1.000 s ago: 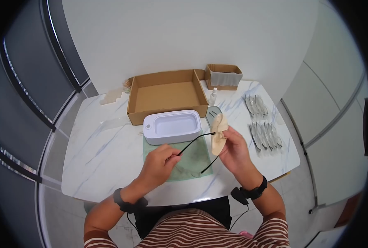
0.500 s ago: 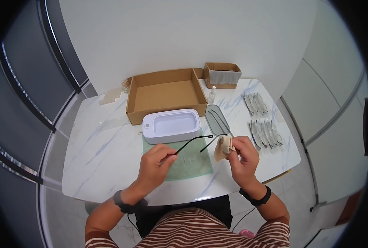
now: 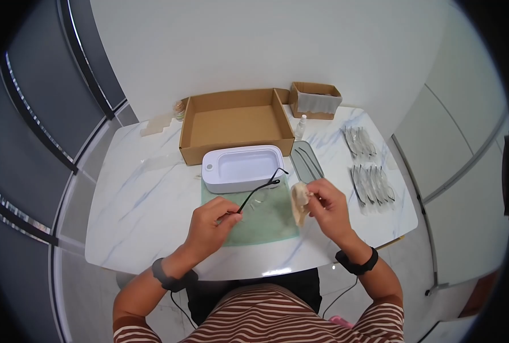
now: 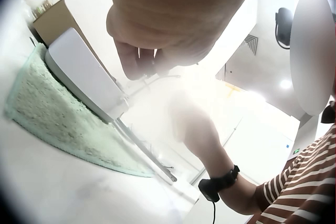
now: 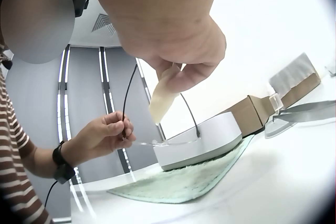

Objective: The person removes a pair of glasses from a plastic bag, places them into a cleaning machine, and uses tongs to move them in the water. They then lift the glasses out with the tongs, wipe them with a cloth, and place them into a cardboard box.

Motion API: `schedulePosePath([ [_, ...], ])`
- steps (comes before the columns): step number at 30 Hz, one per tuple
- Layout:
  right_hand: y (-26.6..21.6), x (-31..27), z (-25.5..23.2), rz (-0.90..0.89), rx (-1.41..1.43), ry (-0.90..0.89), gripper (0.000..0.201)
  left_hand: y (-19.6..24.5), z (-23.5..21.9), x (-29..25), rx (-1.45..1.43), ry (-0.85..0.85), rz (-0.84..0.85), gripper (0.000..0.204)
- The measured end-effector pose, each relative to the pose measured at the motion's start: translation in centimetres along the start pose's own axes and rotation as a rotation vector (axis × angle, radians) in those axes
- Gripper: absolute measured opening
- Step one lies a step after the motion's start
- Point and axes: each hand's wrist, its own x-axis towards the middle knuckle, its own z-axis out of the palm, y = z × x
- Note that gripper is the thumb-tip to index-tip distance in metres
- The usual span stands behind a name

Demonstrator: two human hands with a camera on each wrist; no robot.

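The left hand (image 3: 209, 227) pinched the glasses (image 3: 255, 192) between thumb and curled fingers, in the air above the green mat (image 3: 266, 226), near the white basin (image 3: 243, 168). They had slim black arms, bent at the tips, and clear lenses (so clear that they nearly vanished against the background). The right hand (image 3: 333, 212) pinched a beige cloth (image 3: 299, 204), crumpled and hanging down, apart from the glasses.
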Motion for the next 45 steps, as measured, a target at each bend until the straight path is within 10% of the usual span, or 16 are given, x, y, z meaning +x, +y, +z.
schedulePosePath([
  [10, 1.5, -0.1, 4.5, -0.506, -0.796, -0.307, 0.024, -2.9, 0.2, -1.7, -0.02, -0.201, -0.087, 0.009],
  [19, 4.5, 1.0, 7.1, -0.485, -1.141, -0.439, 0.029, -3.5, 0.5, -2.9, -0.02, -0.248, -0.121, 0.009],
  [45, 2.9, -1.4, 10.0, -0.578, -0.767, -0.646, 0.022, -3.2, 0.5, -2.6, 0.157, -0.175, -0.137, 0.013],
])
